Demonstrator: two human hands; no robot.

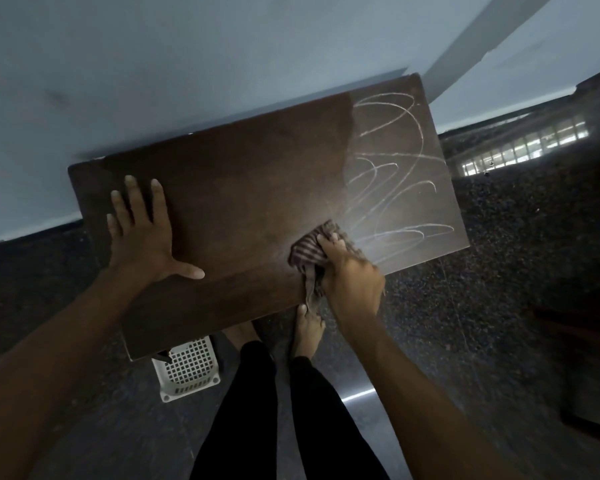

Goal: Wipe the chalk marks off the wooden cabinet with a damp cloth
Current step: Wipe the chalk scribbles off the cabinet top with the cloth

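The dark wooden cabinet top [243, 188] fills the middle of the head view. White looping chalk marks [399, 174] cover its right third; the left and middle look darker and free of chalk. My right hand [350, 275] grips a striped brownish cloth [309, 251] bunched against the top near the front edge, just left of the lowest chalk loops. A tail of the cloth hangs over the front edge. My left hand [142, 230] rests flat on the left part of the top, fingers spread and straight.
The cabinet stands against a pale blue wall [187, 64]. A white perforated plastic basket [187, 368] sits on the dark speckled floor [465, 306] under the front left edge. My legs and bare feet [309, 330] are just in front of the cabinet.
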